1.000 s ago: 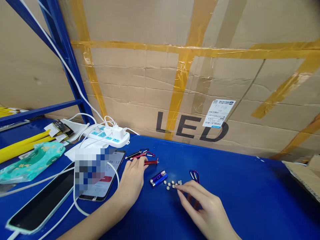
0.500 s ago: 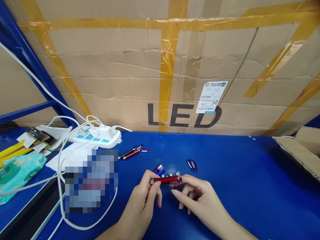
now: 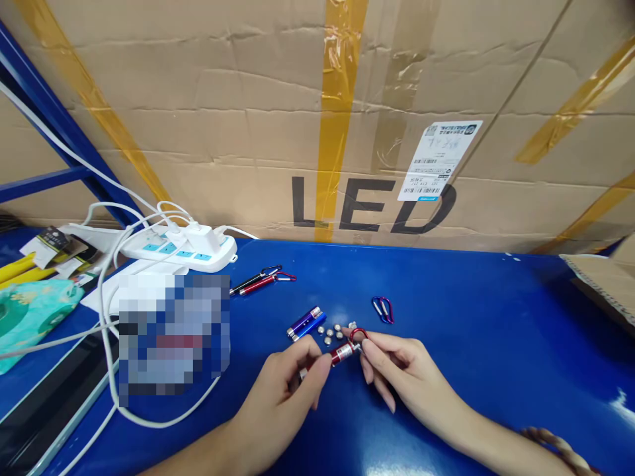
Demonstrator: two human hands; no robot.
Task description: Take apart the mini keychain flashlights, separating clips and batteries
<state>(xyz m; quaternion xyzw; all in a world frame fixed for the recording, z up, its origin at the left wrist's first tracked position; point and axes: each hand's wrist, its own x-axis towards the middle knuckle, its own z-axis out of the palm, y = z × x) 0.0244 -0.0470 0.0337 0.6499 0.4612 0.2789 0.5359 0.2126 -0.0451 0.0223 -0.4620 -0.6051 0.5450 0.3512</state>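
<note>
My left hand (image 3: 292, 383) is closed around a small red keychain flashlight (image 3: 342, 355), its thumb lying along the tube. A pale label shows near the tube's right end. My right hand (image 3: 397, 360) pinches the red carabiner clip (image 3: 358, 333) at that end between thumb and index finger. Just beyond the flashlight lie several silver button cells (image 3: 329, 332) in a loose cluster. Purple (image 3: 304, 322) and blue (image 3: 312, 326) flashlight tubes rest side by side left of the cells. Two loose carabiners (image 3: 382, 310), one blue and one purplish, lie farther back.
Black (image 3: 251, 282) and red (image 3: 258, 285) flashlights with clips lie at the back left. A white power strip (image 3: 218, 261) with tangled white cables stands behind a pixelated patch. A taped cardboard box (image 3: 248, 132) walls the back; another carton (image 3: 602, 291) sits at right.
The red flashlight has turned, tilting its clip end away and upward. My right thumb and index finger have closed on its carabiner. The camera view has shifted down, showing more of the button cells.
</note>
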